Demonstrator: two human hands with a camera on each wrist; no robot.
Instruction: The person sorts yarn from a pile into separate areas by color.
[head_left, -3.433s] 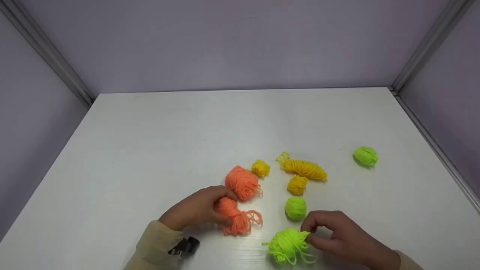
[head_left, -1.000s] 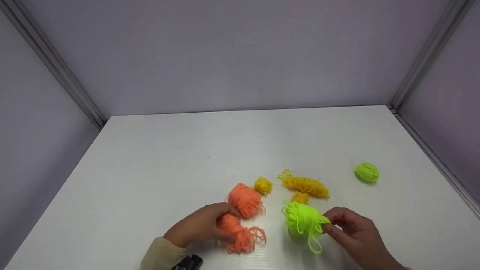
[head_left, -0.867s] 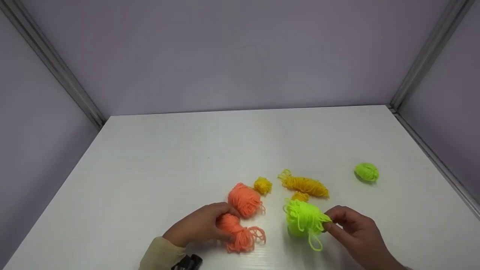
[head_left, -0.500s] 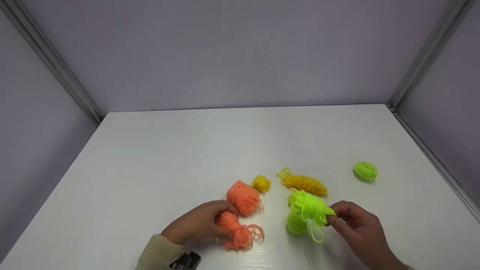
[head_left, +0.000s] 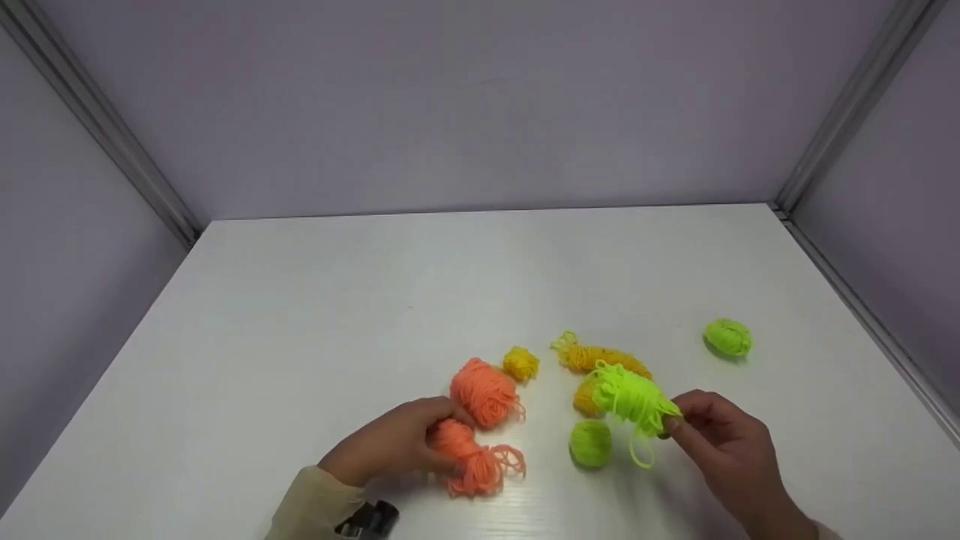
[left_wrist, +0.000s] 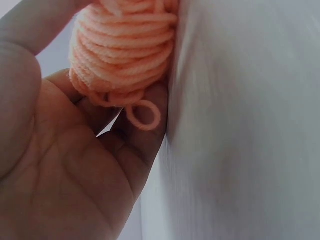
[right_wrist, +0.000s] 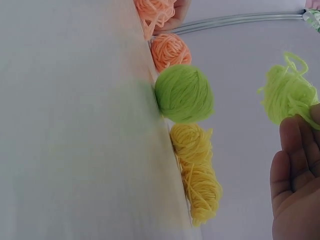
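Set on a white table: a round orange ball near the middle. Just right of it, a small yellow ball; further right, a long yellow skein; well right, near the table's edge, a lone green ball. Below-right, another green ball.

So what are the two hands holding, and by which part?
Left hand grips the orange yarn bundle at one end; right hand pinches the green yarn bundle by its end, lifted.
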